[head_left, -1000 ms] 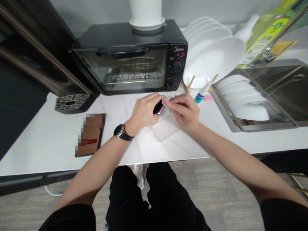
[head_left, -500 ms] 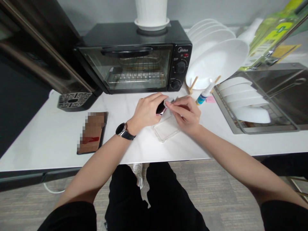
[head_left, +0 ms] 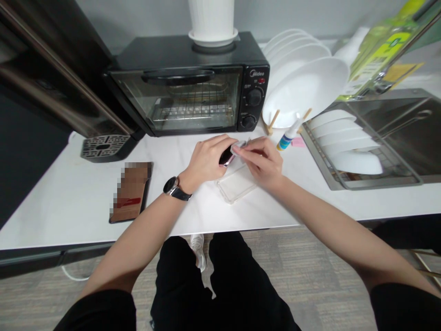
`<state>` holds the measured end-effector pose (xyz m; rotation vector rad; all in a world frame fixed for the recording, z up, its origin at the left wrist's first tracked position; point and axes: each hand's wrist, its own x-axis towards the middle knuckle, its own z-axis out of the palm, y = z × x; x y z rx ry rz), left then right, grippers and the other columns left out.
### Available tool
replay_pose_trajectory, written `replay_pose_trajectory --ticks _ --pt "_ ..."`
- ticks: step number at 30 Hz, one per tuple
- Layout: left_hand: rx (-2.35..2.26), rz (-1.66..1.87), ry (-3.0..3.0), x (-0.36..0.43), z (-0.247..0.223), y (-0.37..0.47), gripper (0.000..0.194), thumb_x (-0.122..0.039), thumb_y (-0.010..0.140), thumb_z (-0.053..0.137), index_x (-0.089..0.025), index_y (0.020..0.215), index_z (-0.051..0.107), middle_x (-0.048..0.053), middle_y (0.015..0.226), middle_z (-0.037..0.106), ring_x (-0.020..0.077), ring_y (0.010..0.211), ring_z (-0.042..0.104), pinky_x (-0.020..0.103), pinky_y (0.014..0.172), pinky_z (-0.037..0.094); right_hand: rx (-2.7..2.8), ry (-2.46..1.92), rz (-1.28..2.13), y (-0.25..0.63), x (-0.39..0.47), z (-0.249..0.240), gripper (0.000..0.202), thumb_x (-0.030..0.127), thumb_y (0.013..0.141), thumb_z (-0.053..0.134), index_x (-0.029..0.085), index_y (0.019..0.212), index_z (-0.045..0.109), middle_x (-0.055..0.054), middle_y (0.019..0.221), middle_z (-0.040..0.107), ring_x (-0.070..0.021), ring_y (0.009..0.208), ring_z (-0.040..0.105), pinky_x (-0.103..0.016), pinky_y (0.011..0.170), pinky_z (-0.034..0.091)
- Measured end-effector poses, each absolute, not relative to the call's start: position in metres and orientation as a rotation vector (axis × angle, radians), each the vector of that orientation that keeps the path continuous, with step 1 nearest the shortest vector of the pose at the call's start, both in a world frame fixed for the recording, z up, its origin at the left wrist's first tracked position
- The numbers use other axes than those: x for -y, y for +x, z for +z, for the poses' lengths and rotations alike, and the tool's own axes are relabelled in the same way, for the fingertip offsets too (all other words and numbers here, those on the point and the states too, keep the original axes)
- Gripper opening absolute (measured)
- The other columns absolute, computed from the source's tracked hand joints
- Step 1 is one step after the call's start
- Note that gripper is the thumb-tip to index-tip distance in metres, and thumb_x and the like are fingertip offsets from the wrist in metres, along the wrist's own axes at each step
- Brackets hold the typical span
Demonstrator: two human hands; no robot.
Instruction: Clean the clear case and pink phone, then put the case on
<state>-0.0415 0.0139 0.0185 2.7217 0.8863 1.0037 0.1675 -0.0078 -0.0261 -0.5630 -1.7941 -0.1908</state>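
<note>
My left hand (head_left: 209, 158) is closed around a dark phone (head_left: 226, 157) with a pinkish edge; most of it is hidden by the fingers. A black-strapped watch sits on that wrist. My right hand (head_left: 263, 158) pinches a whitish wipe or cloth (head_left: 238, 146) against the phone's upper end. Beneath the hands a clear phone case (head_left: 234, 187) lies flat on the white counter (head_left: 186, 214), partly covered by my right hand. Just beyond the right hand stands a small spray bottle (head_left: 285, 139) with a blue label.
A black toaster oven (head_left: 179, 99) carries a white pot (head_left: 212, 20). To its right, white plates (head_left: 306, 89) stand in a wooden rack, near a sink (head_left: 330, 168) holding bowls. On the left are a brown, partly blurred flat item (head_left: 132, 193) and a drip tray (head_left: 103, 147).
The whole view has shifted slightly. My hands keep their hold on the phone and the wipe, and the wipe's folds look a little different at the phone's end.
</note>
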Motion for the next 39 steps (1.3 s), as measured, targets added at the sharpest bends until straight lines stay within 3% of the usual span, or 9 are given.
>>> replay_pose_trajectory --ticks 5,13,18,21,22,24,29,34,39 --pt "-0.895 0.928 2.722 -0.012 0.023 -0.041 0.028 -0.018 0.088 0.055 -0.018 0.111 0.07 0.009 0.105 0.076 0.024 0.096 0.072 0.034 0.079 0.054 1.81 -0.569 -0.241 0.174 0.007 -0.018 0.059 0.009 0.099 0.068 0.041 0.148 0.062 -0.002 0.101 0.067 -0.0147 0.091 0.067 -0.026 0.066 0.058" --pt "-0.895 0.679 2.723 -0.007 0.037 -0.042 0.03 -0.026 0.092 0.056 -0.018 0.116 0.071 0.008 0.11 0.076 0.024 0.097 0.071 0.033 0.077 0.048 1.954 -0.747 0.078 0.167 0.028 -0.005 0.019 0.03 0.102 0.069 0.031 0.12 0.076 -0.001 0.097 0.071 -0.0163 0.086 0.066 -0.031 0.074 0.059" --pt "-0.692 0.476 2.417 -0.012 0.054 -0.05 0.043 -0.054 0.095 0.065 -0.017 0.118 0.065 0.01 0.116 0.071 0.0239 0.103 0.067 0.034 0.089 0.05 1.923 -0.683 0.044 0.178 0.02 0.01 0.021 0.036 0.105 0.063 0.028 0.114 0.08 -0.006 0.101 0.07 -0.0188 0.091 0.067 -0.033 0.074 0.059" --pt "-0.573 0.454 2.013 -0.013 0.055 -0.051 0.055 -0.069 0.103 0.044 -0.018 0.11 0.065 0.004 0.086 0.067 0.0184 0.083 0.064 0.031 0.082 0.051 1.824 -0.754 0.123 0.183 0.017 0.016 0.025 0.044 0.103 0.064 0.026 0.109 0.082 -0.007 0.1 0.069 -0.0204 0.091 0.067 -0.037 0.079 0.06" --pt "-0.591 0.463 1.888 -0.012 0.054 -0.049 0.057 -0.069 0.105 0.037 -0.018 0.107 0.064 0.0 0.073 0.06 0.0158 0.071 0.059 0.029 0.074 0.049 1.782 -0.782 0.162 0.184 0.016 0.016 0.027 0.047 0.102 0.066 0.026 0.107 0.082 -0.007 0.099 0.069 -0.0203 0.09 0.066 -0.037 0.078 0.059" --pt "-0.655 0.517 1.695 -0.01 0.048 -0.042 0.051 -0.066 0.105 0.044 -0.019 0.102 0.064 -0.005 0.062 0.047 0.0111 0.055 0.044 0.026 0.059 0.041 1.705 -0.825 0.241 0.184 0.014 0.016 0.029 0.052 0.098 0.07 0.027 0.105 0.084 -0.006 0.097 0.068 -0.0195 0.088 0.066 -0.035 0.074 0.058" --pt "-0.841 0.613 1.457 -0.012 0.025 -0.026 0.044 -0.06 0.102 0.054 -0.018 0.097 0.067 -0.003 0.067 0.052 0.0073 0.047 0.035 0.027 0.046 0.022 1.495 -0.885 0.268 0.184 0.009 0.008 0.027 0.052 0.093 0.078 0.029 0.103 0.085 -0.004 0.094 0.067 -0.0182 0.088 0.066 -0.028 0.061 0.054" --pt "-0.932 0.685 1.425 -0.016 0.009 -0.017 0.037 -0.048 0.103 0.055 -0.016 0.093 0.071 -0.001 0.077 0.064 0.0072 0.054 0.04 0.024 0.055 0.035 1.535 -0.943 0.127 0.178 0.012 0.003 0.021 0.043 0.097 0.075 0.029 0.108 0.085 -0.005 0.094 0.068 -0.017 0.084 0.065 -0.029 0.063 0.057" --pt "-1.045 0.787 1.29 -0.012 0.008 -0.011 0.034 -0.041 0.103 0.055 -0.017 0.084 0.069 0.0 0.068 0.063 0.0113 0.06 0.049 0.024 0.064 0.042 1.669 -0.935 0.181 0.17 0.013 -0.007 0.023 0.04 0.1 0.07 0.028 0.114 0.084 -0.007 0.101 0.068 -0.0185 0.09 0.066 -0.035 0.074 0.064"
